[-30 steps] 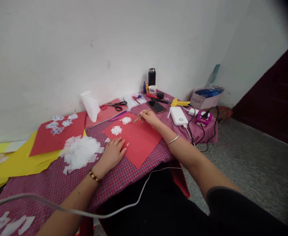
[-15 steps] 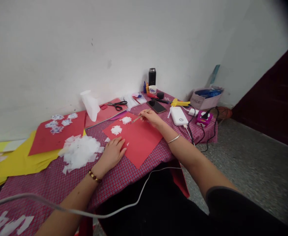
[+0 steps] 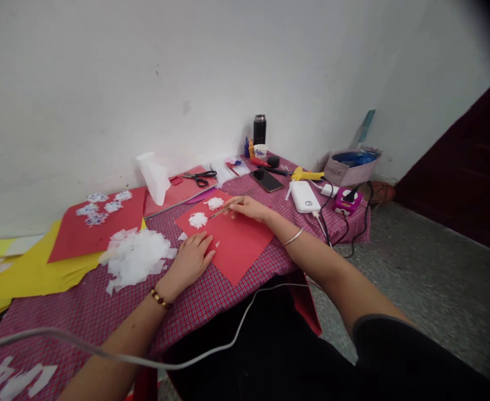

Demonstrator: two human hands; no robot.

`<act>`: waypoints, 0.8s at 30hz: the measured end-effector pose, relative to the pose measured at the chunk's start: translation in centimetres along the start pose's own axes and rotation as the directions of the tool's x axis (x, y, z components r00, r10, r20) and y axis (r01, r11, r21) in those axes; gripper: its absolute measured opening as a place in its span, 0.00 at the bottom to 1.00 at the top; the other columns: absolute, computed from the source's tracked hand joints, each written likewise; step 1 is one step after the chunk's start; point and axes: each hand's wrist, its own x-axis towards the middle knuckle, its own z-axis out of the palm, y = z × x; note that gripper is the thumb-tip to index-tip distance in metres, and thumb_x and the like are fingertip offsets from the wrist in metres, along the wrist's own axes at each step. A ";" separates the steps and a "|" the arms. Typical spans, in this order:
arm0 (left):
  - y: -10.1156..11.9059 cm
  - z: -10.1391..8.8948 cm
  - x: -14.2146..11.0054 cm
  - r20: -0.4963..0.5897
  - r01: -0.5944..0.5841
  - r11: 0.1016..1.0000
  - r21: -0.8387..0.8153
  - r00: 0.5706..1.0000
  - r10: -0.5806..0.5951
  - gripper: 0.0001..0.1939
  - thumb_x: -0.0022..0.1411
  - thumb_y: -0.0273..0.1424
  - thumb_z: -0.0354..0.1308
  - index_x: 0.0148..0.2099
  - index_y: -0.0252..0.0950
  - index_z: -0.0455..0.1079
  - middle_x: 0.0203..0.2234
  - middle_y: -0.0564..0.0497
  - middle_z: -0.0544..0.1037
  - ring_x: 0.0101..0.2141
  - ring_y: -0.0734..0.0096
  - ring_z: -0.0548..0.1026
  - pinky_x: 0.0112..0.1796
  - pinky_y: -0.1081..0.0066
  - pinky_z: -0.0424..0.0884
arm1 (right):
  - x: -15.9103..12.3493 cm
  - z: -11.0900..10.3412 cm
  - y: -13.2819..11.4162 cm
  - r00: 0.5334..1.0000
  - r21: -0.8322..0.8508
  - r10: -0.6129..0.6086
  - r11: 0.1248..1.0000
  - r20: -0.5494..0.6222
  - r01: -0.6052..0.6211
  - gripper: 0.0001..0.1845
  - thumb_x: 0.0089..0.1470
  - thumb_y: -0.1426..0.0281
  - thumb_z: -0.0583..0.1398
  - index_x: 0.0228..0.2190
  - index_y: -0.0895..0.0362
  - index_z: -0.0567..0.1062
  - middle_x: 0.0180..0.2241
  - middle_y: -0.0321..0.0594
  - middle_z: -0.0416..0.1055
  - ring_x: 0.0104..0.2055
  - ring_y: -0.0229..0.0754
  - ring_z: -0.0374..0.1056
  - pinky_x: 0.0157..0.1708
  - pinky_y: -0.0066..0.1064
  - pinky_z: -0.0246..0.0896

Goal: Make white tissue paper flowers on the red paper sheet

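Observation:
My right hand [image 3: 245, 207] pinches a slim paintbrush [image 3: 220, 212] over a red sheet of paper [image 3: 240, 245]. The brush's dark tip is close to the nearer of two fluffy white paper flowers [image 3: 198, 220]; whether it touches cannot be made out. The other white flower [image 3: 215, 203] sits farther back on the same sheet. My left hand [image 3: 192, 256] lies flat with fingers spread, across the sheet's left edge and the checked cloth. A small white scrap [image 3: 182, 236] is beside its fingers. Left of that hand is a heap of white paper pieces [image 3: 138, 259].
Blue-speckled flowers [image 3: 97, 218] rest on another red sheet at left, over yellow paper [image 3: 40, 273]. Behind are scissors [image 3: 201, 178], a phone [image 3: 266, 180], a black bottle [image 3: 259, 131] and a paper cup [image 3: 260, 151]. A white power bank [image 3: 304, 197] and cables lie right. A white cable [image 3: 186, 365] crosses in front.
My right hand has moved left and toward me with the paintbrush, whose tip has gone from beside the farther flower to the nearer one. My left hand has stayed in place.

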 end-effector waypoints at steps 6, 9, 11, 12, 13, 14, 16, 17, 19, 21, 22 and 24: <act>0.1 -0.1 0.0 0.003 0.000 1.000 -0.014 1.000 0.000 0.22 0.70 0.39 0.46 0.60 0.33 0.65 0.58 0.38 0.69 0.57 0.54 0.67 0.58 0.53 0.61 | 0.2 0.2 0.4 0.999 -0.008 -0.023 1.000 0.024 0.023 0.10 0.53 0.69 0.63 0.35 0.62 0.79 0.32 0.43 0.79 0.30 0.36 0.72 0.31 0.27 0.69; 0.2 -0.2 0.0 0.006 0.001 1.000 -0.013 1.000 -0.001 0.22 0.71 0.38 0.46 0.60 0.32 0.65 0.58 0.37 0.69 0.57 0.53 0.66 0.58 0.53 0.61 | 0.2 0.2 0.6 0.999 -0.013 -0.023 1.000 0.027 0.023 0.09 0.54 0.69 0.63 0.36 0.63 0.79 0.32 0.42 0.79 0.28 0.34 0.71 0.31 0.26 0.68; 0.3 -0.3 0.0 0.011 0.002 1.000 -0.004 1.000 -0.002 0.22 0.71 0.38 0.47 0.61 0.32 0.65 0.58 0.37 0.69 0.57 0.53 0.67 0.58 0.53 0.62 | 0.2 0.2 0.7 0.999 -0.017 -0.020 1.000 0.027 0.021 0.09 0.54 0.70 0.63 0.36 0.63 0.79 0.31 0.41 0.79 0.27 0.34 0.71 0.31 0.26 0.68; 0.3 -0.3 0.0 0.014 0.002 1.000 0.003 1.000 -0.002 0.22 0.71 0.38 0.47 0.61 0.31 0.64 0.58 0.37 0.69 0.57 0.53 0.67 0.58 0.53 0.62 | 0.2 0.3 0.7 1.000 -0.019 -0.018 1.000 0.026 0.019 0.09 0.54 0.69 0.63 0.36 0.63 0.79 0.31 0.42 0.79 0.27 0.34 0.71 0.31 0.26 0.68; 0.3 -0.2 0.0 0.014 0.001 1.000 0.008 1.000 -0.001 0.22 0.71 0.38 0.47 0.61 0.31 0.64 0.58 0.37 0.69 0.57 0.53 0.67 0.58 0.53 0.62 | 0.2 0.3 0.8 1.000 -0.021 -0.015 1.000 0.024 0.015 0.10 0.54 0.69 0.63 0.36 0.63 0.79 0.31 0.42 0.79 0.27 0.34 0.71 0.31 0.26 0.68; 0.3 -0.2 0.0 0.012 0.000 1.000 0.012 1.000 0.000 0.22 0.71 0.38 0.47 0.61 0.32 0.64 0.58 0.37 0.69 0.57 0.54 0.67 0.57 0.53 0.62 | 0.3 0.3 0.9 1.000 -0.024 -0.011 1.000 0.022 0.012 0.10 0.54 0.69 0.63 0.36 0.63 0.79 0.31 0.42 0.79 0.27 0.35 0.71 0.31 0.26 0.68; 0.2 -0.2 0.0 0.002 -0.003 1.000 0.012 1.000 0.003 0.22 0.71 0.38 0.46 0.60 0.33 0.65 0.57 0.39 0.70 0.57 0.54 0.67 0.57 0.53 0.62 | 0.3 0.3 0.9 1.000 -0.030 -0.004 1.000 0.016 0.004 0.10 0.54 0.68 0.63 0.35 0.63 0.79 0.31 0.42 0.79 0.26 0.34 0.71 0.31 0.26 0.68; 0.2 -0.1 0.0 -0.003 -0.004 1.000 0.011 1.000 0.004 0.21 0.71 0.38 0.46 0.60 0.34 0.65 0.57 0.39 0.70 0.57 0.55 0.67 0.57 0.53 0.62 | 0.3 0.3 0.9 1.000 -0.033 -0.002 0.999 0.013 0.002 0.10 0.54 0.68 0.63 0.36 0.63 0.79 0.31 0.42 0.79 0.25 0.33 0.71 0.31 0.26 0.68; 0.2 -0.1 0.0 -0.004 -0.004 1.000 0.008 1.000 0.004 0.21 0.71 0.38 0.46 0.60 0.35 0.65 0.57 0.39 0.70 0.56 0.55 0.67 0.57 0.53 0.62 | 0.3 0.3 0.9 1.000 -0.037 0.001 0.999 0.010 -0.001 0.09 0.55 0.69 0.62 0.36 0.62 0.79 0.31 0.42 0.80 0.24 0.32 0.70 0.31 0.26 0.67; 0.2 -0.1 0.0 0.003 0.001 1.000 0.004 1.000 -0.001 0.22 0.70 0.38 0.46 0.60 0.33 0.65 0.58 0.38 0.70 0.56 0.54 0.67 0.57 0.53 0.62 | 0.3 0.4 0.9 1.000 -0.039 0.004 0.999 0.010 -0.004 0.09 0.55 0.70 0.62 0.36 0.62 0.78 0.32 0.42 0.80 0.25 0.32 0.70 0.31 0.26 0.67; 0.1 -0.1 0.0 0.007 0.002 1.000 0.001 1.000 -0.002 0.22 0.70 0.38 0.46 0.61 0.33 0.65 0.58 0.38 0.70 0.56 0.54 0.67 0.57 0.53 0.62 | 0.3 0.5 0.8 1.000 -0.040 0.007 0.999 0.010 -0.007 0.08 0.56 0.70 0.62 0.36 0.62 0.78 0.32 0.42 0.80 0.25 0.33 0.70 0.31 0.25 0.67; 0.1 -0.1 0.0 0.013 0.003 1.000 -0.004 1.000 -0.002 0.23 0.70 0.39 0.46 0.61 0.32 0.64 0.58 0.37 0.69 0.56 0.53 0.67 0.57 0.53 0.62 | 0.4 0.6 0.8 1.000 -0.044 0.017 0.999 0.008 -0.017 0.08 0.56 0.71 0.61 0.36 0.62 0.78 0.32 0.41 0.80 0.25 0.32 0.70 0.31 0.25 0.67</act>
